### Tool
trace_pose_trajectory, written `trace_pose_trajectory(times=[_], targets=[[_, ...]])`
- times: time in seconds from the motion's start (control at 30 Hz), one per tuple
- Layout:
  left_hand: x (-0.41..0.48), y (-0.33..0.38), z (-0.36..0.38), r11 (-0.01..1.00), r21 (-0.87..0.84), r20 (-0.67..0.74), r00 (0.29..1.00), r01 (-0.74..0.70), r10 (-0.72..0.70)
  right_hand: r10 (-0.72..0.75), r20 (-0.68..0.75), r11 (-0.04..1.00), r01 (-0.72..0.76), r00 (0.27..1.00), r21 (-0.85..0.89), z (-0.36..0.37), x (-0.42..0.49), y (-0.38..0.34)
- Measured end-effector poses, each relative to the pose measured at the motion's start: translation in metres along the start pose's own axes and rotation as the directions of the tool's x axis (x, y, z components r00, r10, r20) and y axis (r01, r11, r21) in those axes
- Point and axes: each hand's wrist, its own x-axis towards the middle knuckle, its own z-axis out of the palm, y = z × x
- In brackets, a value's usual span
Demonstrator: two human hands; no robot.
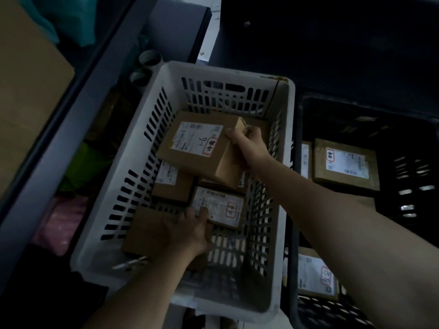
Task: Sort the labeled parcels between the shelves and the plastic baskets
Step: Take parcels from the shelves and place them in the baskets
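sorting's partway: in the white basket [213, 70] your right hand [249, 148] grips the 1-6 parcel [197, 150], fingers curled; left hand [187, 231] rests on a plain box [147, 233], grip unclear; several parcels left.

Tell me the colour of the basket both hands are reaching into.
The basket is white, with slotted walls; the head view shows it best.

Parcel sorting/storage room: labeled cardboard parcels [199, 148] in white plastic basket [133, 148], black crate [408, 176], metal shelving [78, 108].
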Motion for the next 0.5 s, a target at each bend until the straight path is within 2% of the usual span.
trace_pose_trajectory(times=[0.13, 0.23, 0.3, 0.33, 0.37, 0.43, 0.47, 0.5], targets=[[0.008, -0.024, -0.006, 0.981, -0.147, 0.008, 0.992, 0.126, -0.126, -0.027, -0.010, 1.000, 0.027, 1.000, -0.012, 0.000, -0.001, -0.004], [0.017, -0.023, -0.010, 0.942, -0.318, 0.082, 0.993, 0.111, -0.090, -0.043, -0.029, 0.999, 0.043, 0.999, -0.008, -0.003, 0.005, 0.001], [0.024, -0.013, -0.011, 0.868, -0.483, 0.111, 0.991, 0.119, -0.074, -0.044, -0.025, 0.999, 0.044, 0.999, 0.007, -0.006, 0.009, 0.005], [0.027, -0.006, -0.011, 0.856, -0.499, 0.110, 0.990, 0.135, -0.092, -0.045, -0.016, 0.999, 0.046, 0.999, 0.015, -0.008, 0.009, 0.006], [0.029, 0.000, -0.011, 0.879, -0.454, 0.113, 0.988, 0.145, -0.105, -0.046, -0.006, 0.999, 0.046, 0.999, 0.017, -0.009, 0.009, 0.007], [0.026, 0.014, -0.013, 0.979, -0.148, 0.086, 0.988, 0.143, -0.131, -0.057, 0.007, 0.998, 0.057, 0.998, 0.011, -0.011, 0.011, 0.008], [0.025, 0.019, -0.013, 0.989, -0.027, 0.050, 0.989, 0.143, -0.142, -0.062, 0.009, 0.998, 0.062, 0.998, 0.009, -0.012, 0.012, 0.009], [0.023, 0.023, -0.015, 0.990, 0.008, 0.013, 0.990, 0.140, -0.141, -0.067, 0.007, 0.998, 0.067, 0.998, 0.009, -0.013, 0.013, 0.009]])
